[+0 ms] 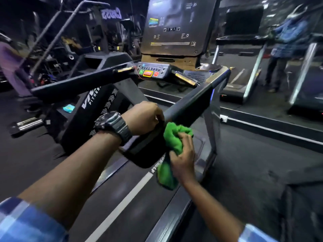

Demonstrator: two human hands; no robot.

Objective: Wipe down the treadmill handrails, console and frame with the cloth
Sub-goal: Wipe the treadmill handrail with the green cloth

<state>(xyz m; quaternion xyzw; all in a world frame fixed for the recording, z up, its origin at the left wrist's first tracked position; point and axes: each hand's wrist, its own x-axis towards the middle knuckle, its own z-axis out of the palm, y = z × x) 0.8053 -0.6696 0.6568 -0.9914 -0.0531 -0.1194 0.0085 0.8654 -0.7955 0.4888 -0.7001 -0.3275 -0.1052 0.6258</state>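
I stand on the treadmill belt (122, 198), facing its console (176, 27). The right handrail (190, 103) is a dark bar that slopes from the console down toward me. My left hand (143, 117), with a dark watch on the wrist, grips the near end of this rail. My right hand (183, 154) holds a bunched green cloth (173, 137) pressed against the rail's outer side just below my left hand; part of the cloth hangs down under my palm. The left handrail (73, 82) runs across the left. The button panel (152, 70) sits below the screen.
A mirror wall ahead on the right reflects a person in a blue shirt (288, 41) and other treadmills. A small blue-green object (68, 108) lies on the frame by the left upright (97, 109). Gym machines (73, 32) fill the dark left background.
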